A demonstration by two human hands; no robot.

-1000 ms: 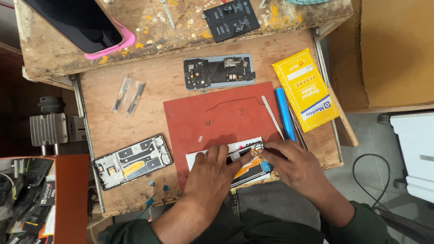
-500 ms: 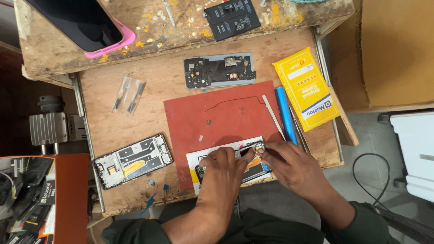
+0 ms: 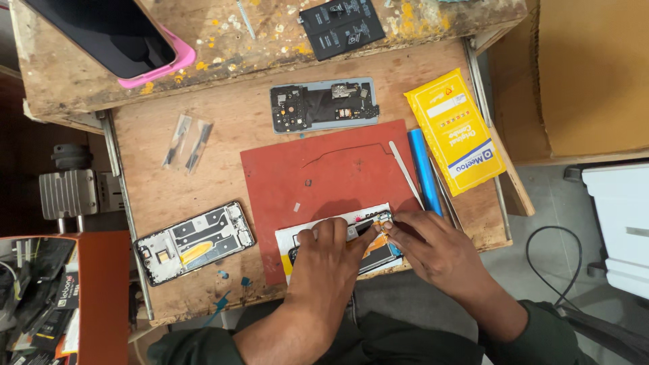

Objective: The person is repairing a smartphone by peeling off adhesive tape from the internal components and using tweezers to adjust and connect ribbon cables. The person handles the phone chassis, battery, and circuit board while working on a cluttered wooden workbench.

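Barely shifted, left hand (image 3: 331, 260) presses flat and right hand (image 3: 433, 247) pinches the opened phone (image 3: 378, 251) on the red mat (image 3: 324, 169), wooden bench (image 3: 203, 182).

bench: scuffed wooden pull-out board (image 3: 223, 169), red mat (image 3: 324, 176) sitting roughly in the middle of it
behind the mat: opened phone back (image 3: 324, 107)
left of the mat: phone frame (image 3: 195, 242), and further back two little strips (image 3: 188, 140)
right of the mat: white spudger (image 3: 405, 174), blue tube (image 3: 424, 172), yellow packet (image 3: 454, 132)
upper shelf (image 3: 223, 51), beyond the mat: pink-cased phone (image 3: 115, 34), black battery (image 3: 343, 26)
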